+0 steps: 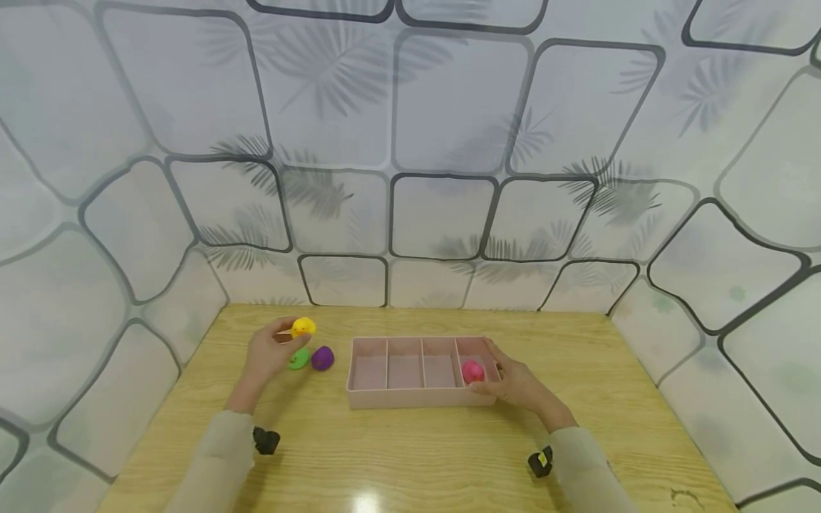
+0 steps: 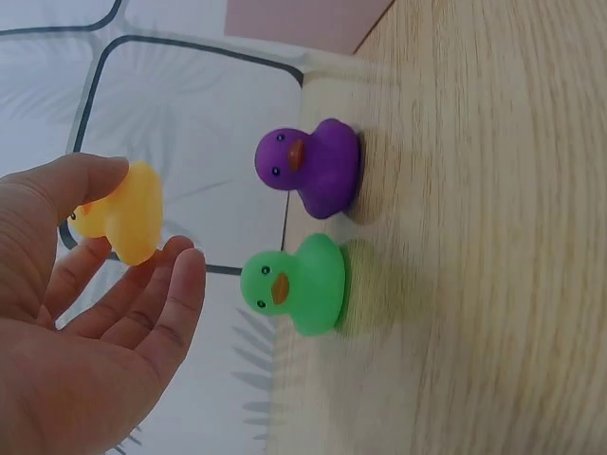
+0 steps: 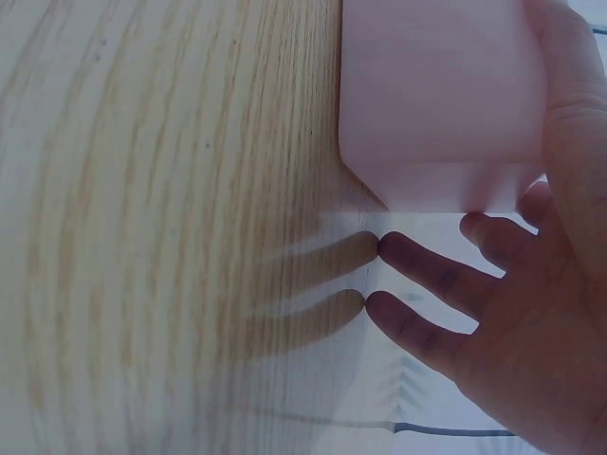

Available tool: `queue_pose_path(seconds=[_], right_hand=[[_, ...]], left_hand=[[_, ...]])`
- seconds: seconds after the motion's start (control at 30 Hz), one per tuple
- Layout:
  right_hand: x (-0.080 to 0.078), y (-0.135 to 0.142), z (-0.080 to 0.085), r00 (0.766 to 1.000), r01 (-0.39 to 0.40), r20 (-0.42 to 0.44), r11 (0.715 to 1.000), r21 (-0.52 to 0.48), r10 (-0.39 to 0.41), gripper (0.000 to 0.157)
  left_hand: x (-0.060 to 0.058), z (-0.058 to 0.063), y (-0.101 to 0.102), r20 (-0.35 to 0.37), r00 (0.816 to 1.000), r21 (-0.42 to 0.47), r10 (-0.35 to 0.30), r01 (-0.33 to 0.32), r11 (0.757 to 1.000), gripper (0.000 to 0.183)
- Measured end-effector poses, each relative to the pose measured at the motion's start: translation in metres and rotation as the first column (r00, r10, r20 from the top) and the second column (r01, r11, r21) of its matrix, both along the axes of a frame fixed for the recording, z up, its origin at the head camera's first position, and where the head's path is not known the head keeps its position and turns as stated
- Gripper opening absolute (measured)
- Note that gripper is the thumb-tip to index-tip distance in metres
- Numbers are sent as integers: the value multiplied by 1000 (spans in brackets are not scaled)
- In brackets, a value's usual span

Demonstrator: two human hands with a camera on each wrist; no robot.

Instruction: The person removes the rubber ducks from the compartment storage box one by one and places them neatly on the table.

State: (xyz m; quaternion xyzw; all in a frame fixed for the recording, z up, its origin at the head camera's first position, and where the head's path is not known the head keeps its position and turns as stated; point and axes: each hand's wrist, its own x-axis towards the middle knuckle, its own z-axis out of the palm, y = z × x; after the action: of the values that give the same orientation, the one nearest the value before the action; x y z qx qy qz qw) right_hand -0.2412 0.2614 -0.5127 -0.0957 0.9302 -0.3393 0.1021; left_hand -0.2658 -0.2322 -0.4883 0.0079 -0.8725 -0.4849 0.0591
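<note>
A yellow rubber duck [image 2: 138, 216] is pinched between the thumb and fingers of my left hand [image 1: 271, 350], raised over the table. Just below that hand, a green rubber duck [image 2: 302, 286] and a purple rubber duck [image 2: 322, 169] stand side by side on the wood. My right hand [image 1: 521, 385] grips the right end of a pink divided box [image 1: 410, 399], with the thumb at the front rim and the index finger at the back corner. In the right wrist view its other fingers spread beside the box. Inside the rightmost compartment lies a pink rubber duck [image 1: 472, 371].
The wooden table [image 1: 410, 456] carries everything and meets patterned walls [image 1: 442, 214] at its back and sides. Thin dividers split the box into several compartments in a row. A small black device sits at each wrist, by the light sleeves.
</note>
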Motion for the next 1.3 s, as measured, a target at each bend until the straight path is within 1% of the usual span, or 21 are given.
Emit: queue_pose_path(seconds=[0.23, 0.47, 0.67, 1.0, 1.3], right_hand=[[1, 0, 1, 1000, 3, 1, 1000, -10, -3, 116], [1, 1, -1, 1000, 1, 5, 1000, -14, -1, 117], [1, 2, -1, 1000, -4, 2, 1000, -11, 4, 116], [0, 2, -3, 1000, 2, -2, 1000, -12, -2, 117], [-2, 2, -4, 1000, 5, -6, 1000, -11, -5, 117]], left_hand=[[1, -2, -9, -19, 999, 5, 45, -44, 999, 54], [4, -6, -18, -13, 998, 11, 55, -55, 998, 53], [6, -11, -26, 6, 998, 15, 63, -63, 998, 53], [10, -14, -38, 36, 994, -31, 100, -99, 995, 52], [10, -21, -44, 59, 994, -66, 92, -88, 994, 52]])
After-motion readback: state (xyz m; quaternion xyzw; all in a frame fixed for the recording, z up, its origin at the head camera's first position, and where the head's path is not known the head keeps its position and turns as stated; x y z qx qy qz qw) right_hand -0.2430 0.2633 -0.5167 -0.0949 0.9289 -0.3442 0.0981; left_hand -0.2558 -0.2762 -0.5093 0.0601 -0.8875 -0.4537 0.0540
